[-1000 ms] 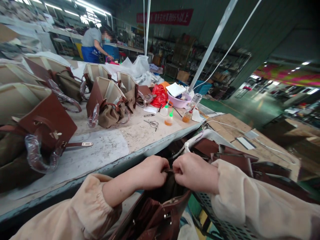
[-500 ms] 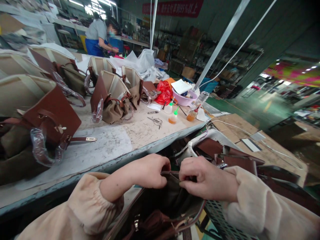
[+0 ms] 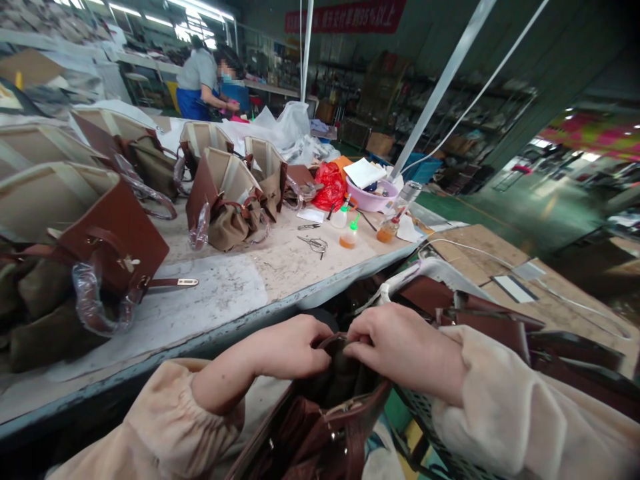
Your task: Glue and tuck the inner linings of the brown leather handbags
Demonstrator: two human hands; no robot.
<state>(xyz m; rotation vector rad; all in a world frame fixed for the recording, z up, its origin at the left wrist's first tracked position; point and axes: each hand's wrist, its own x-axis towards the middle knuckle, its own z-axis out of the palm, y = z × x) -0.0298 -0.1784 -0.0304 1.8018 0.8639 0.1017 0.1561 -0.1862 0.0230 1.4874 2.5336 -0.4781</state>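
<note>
A dark brown handbag (image 3: 320, 433) is in front of me at the bottom of the view, its mouth facing up and its dark lining showing. On the far rim, my left hand (image 3: 297, 347) pinches the edge between thumb and fingers. Close beside it, my right hand (image 3: 395, 340) grips the same rim a little to the right. Both hands are closed on the bag's edge, and the fingertips are partly hidden behind it. Inside the bag, folded brown material and small metal fittings are visible.
Several brown-and-olive bags (image 3: 115, 240) stand on the worktable (image 3: 240, 287). Scissors (image 3: 314, 244), a green-tipped bottle (image 3: 349, 233), a red plastic bag (image 3: 330, 187) and a lilac basin (image 3: 373, 200) lie farther back. Brown pieces fill a white-rimmed container (image 3: 425, 270) at right. A co-worker (image 3: 197, 80) stands behind.
My hands have drawn closer together along the rim, the right one shifting left. The bag's mouth has narrowed and its near side has risen into view.
</note>
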